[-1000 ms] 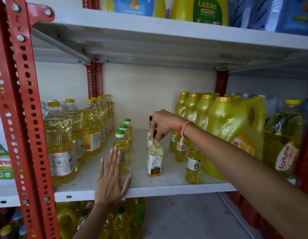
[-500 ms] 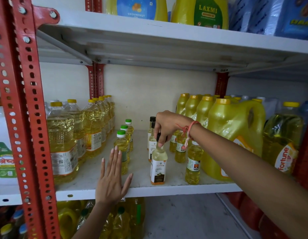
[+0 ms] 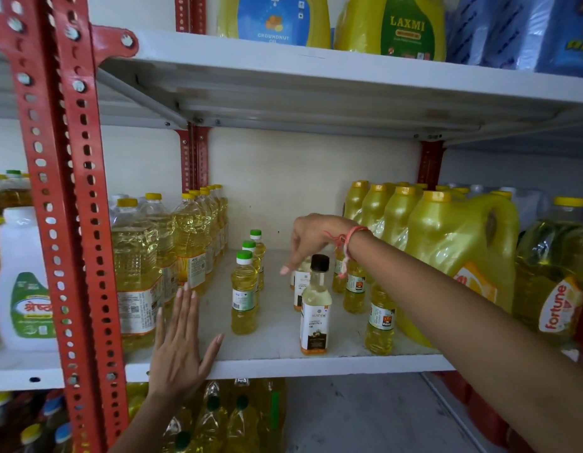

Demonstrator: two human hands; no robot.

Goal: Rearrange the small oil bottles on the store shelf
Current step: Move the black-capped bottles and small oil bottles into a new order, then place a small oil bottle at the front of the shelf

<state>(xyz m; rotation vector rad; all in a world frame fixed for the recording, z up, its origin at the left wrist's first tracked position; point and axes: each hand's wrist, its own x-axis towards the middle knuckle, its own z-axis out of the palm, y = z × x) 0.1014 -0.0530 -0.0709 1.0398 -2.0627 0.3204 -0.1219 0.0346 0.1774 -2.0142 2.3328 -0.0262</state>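
Note:
A small coconut oil bottle with a black cap stands upright near the front edge of the white shelf. My right hand hovers behind and above it, fingers spread downward over a second white-labelled bottle, holding nothing. My left hand lies flat, fingers spread, on the shelf's front edge. A row of three small green-capped oil bottles stands between my hands. Small yellow oil bottles stand under my right forearm.
Large clear oil bottles fill the left of the shelf, yellow jugs and a Fortune bottle the right. A red perforated upright stands at the left. More jugs sit on the shelf above, more bottles below.
My right hand brought the black-capped bottle forward, set it down near the shelf's front edge, let go and lifted back. My left hand stayed flat on the shelf.

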